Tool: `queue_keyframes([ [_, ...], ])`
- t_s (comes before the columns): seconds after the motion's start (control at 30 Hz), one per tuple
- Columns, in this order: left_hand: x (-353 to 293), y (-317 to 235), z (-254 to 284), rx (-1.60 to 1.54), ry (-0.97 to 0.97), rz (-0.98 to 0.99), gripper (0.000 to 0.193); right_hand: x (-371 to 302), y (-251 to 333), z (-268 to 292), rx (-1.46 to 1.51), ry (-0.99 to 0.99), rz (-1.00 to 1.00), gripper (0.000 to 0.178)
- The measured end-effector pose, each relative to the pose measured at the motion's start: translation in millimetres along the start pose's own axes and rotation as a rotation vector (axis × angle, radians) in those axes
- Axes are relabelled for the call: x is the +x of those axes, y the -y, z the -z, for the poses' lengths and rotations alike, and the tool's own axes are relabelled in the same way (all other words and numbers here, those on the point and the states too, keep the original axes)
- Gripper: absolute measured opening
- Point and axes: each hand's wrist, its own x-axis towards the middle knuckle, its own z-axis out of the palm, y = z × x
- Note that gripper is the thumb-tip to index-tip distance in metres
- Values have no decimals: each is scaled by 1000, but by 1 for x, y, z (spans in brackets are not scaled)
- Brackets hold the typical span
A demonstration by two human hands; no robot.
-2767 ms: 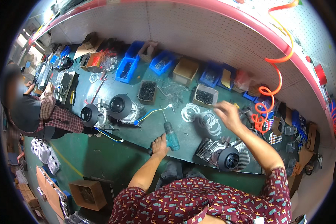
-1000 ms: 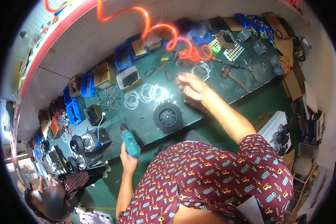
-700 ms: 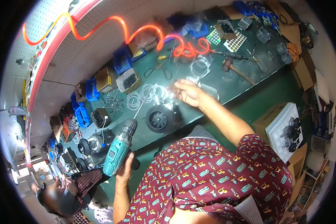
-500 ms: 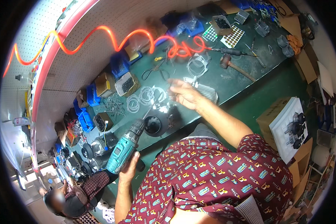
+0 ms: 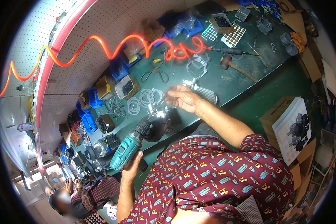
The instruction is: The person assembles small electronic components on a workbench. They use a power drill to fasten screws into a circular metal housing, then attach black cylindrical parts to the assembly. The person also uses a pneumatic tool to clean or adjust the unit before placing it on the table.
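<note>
Above the green counter (image 5: 227,80), the left hand (image 5: 132,166) is wrapped around a teal-and-black cordless drill (image 5: 132,143), its bit angled toward a small shiny metal part (image 5: 155,108) pinched in the right hand (image 5: 181,99). Arguably, the bit could slip off this small, unclamped part and strike the fingers (image 5: 170,98) holding it.

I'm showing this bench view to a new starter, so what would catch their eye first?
Most likely the glowing orange coiled hose that snakes along the pegboard wall above the green workbench. Next comes the teal cordless drill gripped in the left hand, its bit aimed at a small metal part held by the right hand at the bench's near edge. A hammer lies farther right.
</note>
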Motion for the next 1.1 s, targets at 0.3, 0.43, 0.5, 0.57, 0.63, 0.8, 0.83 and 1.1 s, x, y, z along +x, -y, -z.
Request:
queue_keyframes([
  [0.3, 8, -56, 46, 39, 38, 276, 34, 5, 1, 1, -182, 124, -157, 19],
  [0.43, 13, -82, 63, 166, 50, 338, 37, 6, -7, -11, -481, 112, -142, 22],
  [0.5, 19, -101, 63, 207, 65, 366, 38, 9, -15, -9, -555, 114, -112, 23],
  [0.57, 24, -109, 66, 241, 98, 364, 38, 10, -18, -10, -529, 153, -121, 22],
  [0.63, 27, -106, 71, 279, 136, 329, 38, 11, -24, -10, -453, 158, -148, 20],
  [0.8, 28, -90, 77, 198, 65, 259, 38, 22, -27, 7, -309, 94, -135, 15],
  [0.83, 26, -80, 76, 135, 27, 221, 38, 20, -24, 8, -302, 83, -158, 15],
  [1.1, 22, 59, 31, 18, -332, 85, 33, -8, -9, -35, -955, -3, -124, 38],
])
